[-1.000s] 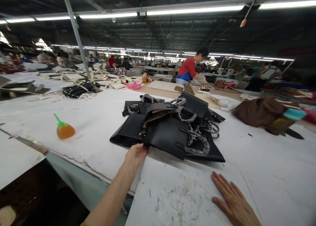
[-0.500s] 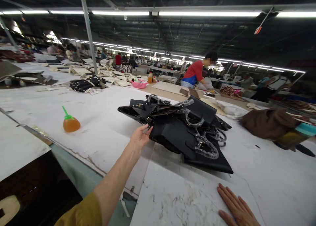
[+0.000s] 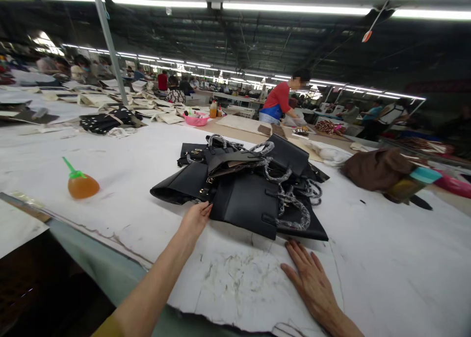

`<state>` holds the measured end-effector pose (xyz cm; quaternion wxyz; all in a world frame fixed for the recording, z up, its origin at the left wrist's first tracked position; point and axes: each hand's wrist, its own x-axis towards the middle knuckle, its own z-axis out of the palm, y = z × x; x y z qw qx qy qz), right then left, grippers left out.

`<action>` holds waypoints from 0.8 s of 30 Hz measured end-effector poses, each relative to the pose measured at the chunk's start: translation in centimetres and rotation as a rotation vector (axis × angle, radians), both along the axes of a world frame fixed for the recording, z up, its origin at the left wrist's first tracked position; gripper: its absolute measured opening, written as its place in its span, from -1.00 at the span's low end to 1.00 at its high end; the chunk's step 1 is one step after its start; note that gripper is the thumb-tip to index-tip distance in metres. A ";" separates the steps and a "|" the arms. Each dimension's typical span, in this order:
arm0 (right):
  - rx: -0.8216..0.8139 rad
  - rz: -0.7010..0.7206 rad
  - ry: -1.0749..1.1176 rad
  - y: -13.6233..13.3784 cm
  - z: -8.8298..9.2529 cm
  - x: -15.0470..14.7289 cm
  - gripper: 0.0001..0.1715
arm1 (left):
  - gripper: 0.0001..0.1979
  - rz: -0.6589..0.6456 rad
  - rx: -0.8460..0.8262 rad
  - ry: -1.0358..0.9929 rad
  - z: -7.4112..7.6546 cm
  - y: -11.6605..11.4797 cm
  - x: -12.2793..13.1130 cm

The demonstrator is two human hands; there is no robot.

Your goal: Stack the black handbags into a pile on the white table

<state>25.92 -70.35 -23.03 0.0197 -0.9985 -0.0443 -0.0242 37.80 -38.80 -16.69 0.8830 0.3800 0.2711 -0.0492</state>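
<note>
Black handbags (image 3: 245, 202) lie in an overlapping pile on the white tabletop, their looped handles (image 3: 300, 219) wrapped in clear plastic. At the pile's near left side my left hand (image 3: 196, 218) is closed, thumb and fingers pinching the edge of a black handbag with gold-coloured metal fittings. Just in front of the pile, my right hand (image 3: 311, 283) rests palm down on the table with fingers stretched out. It holds nothing, and its fingertips lie close to the lower edge of the bags.
An orange squeeze bottle (image 3: 84, 186) with a green spout stands left. A pink basket (image 3: 196, 118) and black dotted pieces (image 3: 108, 121) lie farther back. To the right are brown cloth (image 3: 377, 168) and a teal-lidded container (image 3: 414, 184). A co-worker in red (image 3: 275, 101) bends over the far table.
The near-left handbags have come down flatter on the table, with my left hand still at their edge. My right hand has moved forward, closer to the pile. The view has shifted slightly.
</note>
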 end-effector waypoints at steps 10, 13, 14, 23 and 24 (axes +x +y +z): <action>0.012 -0.041 0.044 1.6 0.4 -2.0 -0.25 | -0.76 -0.164 0.886 -0.081 -1.6 3.3 -4.7; 0.005 -0.023 0.058 1.1 1.1 -1.9 -0.28 | -0.79 -0.225 1.024 -0.096 -1.7 2.9 -4.6; 0.001 -0.018 0.060 0.6 1.4 -1.7 -0.31 | -0.79 -0.240 1.063 -0.104 -1.8 2.7 -4.4; -0.036 -0.085 -0.017 -3.4 -0.5 -1.3 -0.24 | -0.80 -0.429 1.352 -0.188 -3.4 3.1 -3.0; -0.034 -0.081 -0.029 -3.6 -1.0 -1.6 -0.22 | -0.80 -0.459 1.379 -0.195 -3.3 3.3 -2.8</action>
